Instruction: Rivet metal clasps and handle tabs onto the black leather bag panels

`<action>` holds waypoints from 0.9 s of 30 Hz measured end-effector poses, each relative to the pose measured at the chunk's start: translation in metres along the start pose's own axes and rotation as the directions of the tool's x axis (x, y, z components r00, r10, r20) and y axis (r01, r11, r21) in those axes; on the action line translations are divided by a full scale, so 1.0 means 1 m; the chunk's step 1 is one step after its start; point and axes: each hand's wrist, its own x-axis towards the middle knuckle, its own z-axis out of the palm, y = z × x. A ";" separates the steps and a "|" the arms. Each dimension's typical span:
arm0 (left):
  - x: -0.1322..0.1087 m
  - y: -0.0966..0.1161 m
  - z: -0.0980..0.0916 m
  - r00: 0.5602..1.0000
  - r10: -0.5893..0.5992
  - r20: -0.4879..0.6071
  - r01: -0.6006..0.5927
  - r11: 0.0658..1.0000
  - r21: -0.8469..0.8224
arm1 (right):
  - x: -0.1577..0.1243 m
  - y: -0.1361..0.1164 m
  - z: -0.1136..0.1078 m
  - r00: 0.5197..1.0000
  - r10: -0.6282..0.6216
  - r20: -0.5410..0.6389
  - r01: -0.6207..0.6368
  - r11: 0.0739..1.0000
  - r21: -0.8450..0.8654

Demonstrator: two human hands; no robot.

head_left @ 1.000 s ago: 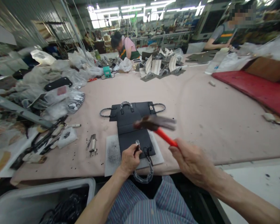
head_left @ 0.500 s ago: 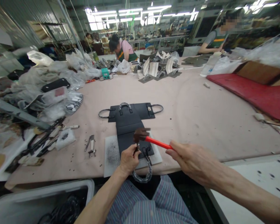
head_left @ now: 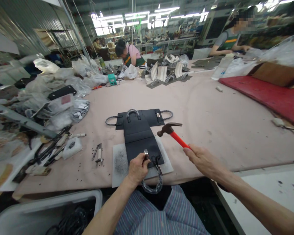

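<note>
My left hand [head_left: 138,167] is closed around a short metal punch [head_left: 146,153], whose shiny top shows above the fingers. It stands over the near end of a black bag panel [head_left: 139,140]; the punch's lower tip is hidden. A plastic-wrapped handle [head_left: 153,189] hangs off the panel's near edge. Gripped in my right hand [head_left: 201,160] is a claw hammer [head_left: 178,138] with a red handle, its dark head raised to the right of the panel and touching nothing. A pale board [head_left: 119,164] lies beneath the panel. Another black panel piece [head_left: 152,119] with wrapped handles lies behind.
Left of the board are metal tools [head_left: 99,153]. Plastic bags [head_left: 56,78] heap at the left, and a red board [head_left: 264,94] lies at the right. A grey bin [head_left: 98,199] stands below the front edge. Two co-workers bend over the far side.
The hammer has come up off the punch and swung right with my right hand. My left hand still holds the punch at the panel. The view has shifted slightly.
</note>
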 end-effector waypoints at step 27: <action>0.030 -0.076 -0.103 0.755 -0.607 -0.249 0.497 0.777 -0.386 | 0.020 -0.023 0.137 0.916 -0.398 -0.053 0.398 0.917 -0.018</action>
